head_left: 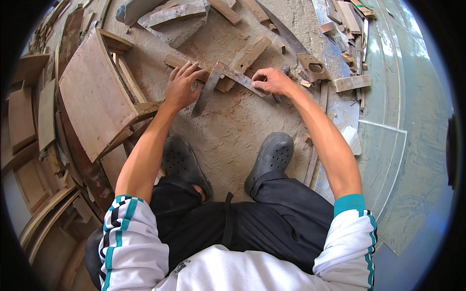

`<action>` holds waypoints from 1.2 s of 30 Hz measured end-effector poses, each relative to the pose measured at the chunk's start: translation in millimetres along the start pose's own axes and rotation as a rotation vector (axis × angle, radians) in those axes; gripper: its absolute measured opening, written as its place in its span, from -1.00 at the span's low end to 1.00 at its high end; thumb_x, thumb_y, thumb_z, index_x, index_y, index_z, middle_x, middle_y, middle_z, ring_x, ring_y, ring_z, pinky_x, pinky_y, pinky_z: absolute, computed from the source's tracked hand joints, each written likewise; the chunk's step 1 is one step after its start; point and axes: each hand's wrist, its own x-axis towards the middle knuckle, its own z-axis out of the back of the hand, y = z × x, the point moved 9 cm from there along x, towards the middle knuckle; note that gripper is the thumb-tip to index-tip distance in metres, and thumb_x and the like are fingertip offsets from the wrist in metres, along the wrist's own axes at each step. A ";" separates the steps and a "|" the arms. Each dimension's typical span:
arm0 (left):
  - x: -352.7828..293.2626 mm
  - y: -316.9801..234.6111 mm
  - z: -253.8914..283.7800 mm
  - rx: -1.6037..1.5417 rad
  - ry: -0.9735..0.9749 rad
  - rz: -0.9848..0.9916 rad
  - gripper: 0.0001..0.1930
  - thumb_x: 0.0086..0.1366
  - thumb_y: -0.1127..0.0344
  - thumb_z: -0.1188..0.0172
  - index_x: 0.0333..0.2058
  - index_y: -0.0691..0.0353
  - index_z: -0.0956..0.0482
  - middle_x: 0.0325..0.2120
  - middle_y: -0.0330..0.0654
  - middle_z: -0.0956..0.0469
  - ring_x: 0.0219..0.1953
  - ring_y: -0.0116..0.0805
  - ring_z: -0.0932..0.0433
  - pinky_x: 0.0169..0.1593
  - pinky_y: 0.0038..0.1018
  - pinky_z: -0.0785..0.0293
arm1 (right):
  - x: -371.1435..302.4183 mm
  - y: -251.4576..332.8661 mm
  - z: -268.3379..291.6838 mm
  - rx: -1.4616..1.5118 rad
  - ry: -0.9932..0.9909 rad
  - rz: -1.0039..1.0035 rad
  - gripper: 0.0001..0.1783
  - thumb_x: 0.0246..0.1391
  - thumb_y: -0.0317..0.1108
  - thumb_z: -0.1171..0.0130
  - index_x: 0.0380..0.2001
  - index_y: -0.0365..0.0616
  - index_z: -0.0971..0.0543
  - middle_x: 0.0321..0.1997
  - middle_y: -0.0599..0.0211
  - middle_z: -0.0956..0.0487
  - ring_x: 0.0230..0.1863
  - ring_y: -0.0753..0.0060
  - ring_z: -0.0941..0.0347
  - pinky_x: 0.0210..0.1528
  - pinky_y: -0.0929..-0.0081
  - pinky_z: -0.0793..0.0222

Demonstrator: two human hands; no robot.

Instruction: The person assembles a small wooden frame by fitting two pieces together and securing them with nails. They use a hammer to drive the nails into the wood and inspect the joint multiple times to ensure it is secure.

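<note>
Square (pixel 240 78) lies top ctr of frame, across a block (pixel 253 52). R hand (pixel 273 81) looks to pinch its end; L hand (pixel 182 89) is open, fingers spread over strip (pixel 172 60), gripping nothing visible. Prob. best: keep square flat, pinch lightly, steady strip w/ L.

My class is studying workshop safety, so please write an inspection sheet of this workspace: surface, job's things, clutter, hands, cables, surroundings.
Surface: rough, dusty floor.
Job's things: two flat strips meeting at an angle between the hands; whether they are joined is unclear. A wooden block lies just beyond.
Clutter: handsaw beyond the right hand, wood offcuts scattered, grey block with wood on it.
Hands: left hand open, fingers spread beside the strips; right hand curled at one strip's end, grip unclear.
Cables: nothing seen.
Surroundings: box-like wooden piece on the left, glass-like sheets on the right.
</note>
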 end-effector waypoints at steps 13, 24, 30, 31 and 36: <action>2.3 13.1 -9.0 -0.383 0.248 0.464 -0.64 0.26 0.03 -0.35 -0.16 0.20 -0.71 -0.17 -0.05 -0.70 -0.13 -0.07 -0.67 -0.13 -0.29 -0.56 | 3.2 4.3 -15.1 -0.047 0.054 0.023 -0.56 0.06 -0.15 -0.37 -0.02 -0.11 -0.65 -0.13 0.05 -0.70 -0.05 0.10 -0.63 0.02 0.26 -0.47; -2.7 20.8 0.6 -0.796 -0.007 0.289 -0.59 0.24 0.28 -0.39 0.03 0.31 -0.63 -0.19 -0.05 -0.66 -0.21 -0.22 -0.68 -0.11 -0.38 -0.59 | 4.0 25.0 23.0 0.022 -0.162 0.032 -0.63 0.11 -0.21 -0.33 -0.03 -0.08 -0.65 -0.32 0.13 -0.70 -0.35 0.28 -0.61 -0.19 0.32 -0.46; 16.1 11.5 19.7 -0.478 -0.165 0.172 -0.59 0.27 0.31 -0.36 0.08 0.22 -0.61 -0.07 -0.09 -0.63 -0.10 -0.22 -0.68 -0.02 -0.36 -0.58 | 20.0 14.8 34.6 -0.059 -0.425 0.149 -0.69 0.14 -0.28 -0.22 -0.05 -0.08 -0.66 -0.14 -0.02 -0.69 -0.12 -0.01 -0.64 -0.04 0.24 -0.48; 13.1 13.2 17.6 -0.454 -0.184 0.180 -0.60 0.27 0.30 -0.36 0.08 0.20 -0.61 -0.07 -0.09 -0.63 -0.10 -0.20 -0.68 -0.02 -0.35 -0.58 | 22.2 18.4 32.1 -0.086 -0.417 0.163 -0.69 0.14 -0.31 -0.20 -0.04 -0.10 -0.64 -0.15 -0.02 -0.69 -0.12 -0.02 -0.63 -0.06 0.24 -0.48; 7.4 12.0 18.7 -0.389 -0.216 0.163 -0.66 0.27 0.30 -0.32 0.03 0.13 -0.60 -0.09 -0.08 -0.60 -0.09 0.00 -0.62 -0.05 -0.23 -0.56 | 22.0 26.4 26.6 -0.282 -0.315 0.157 -0.65 0.15 -0.41 -0.11 0.02 0.05 -0.58 -0.15 0.02 -0.65 -0.09 -0.10 -0.60 -0.08 0.11 -0.52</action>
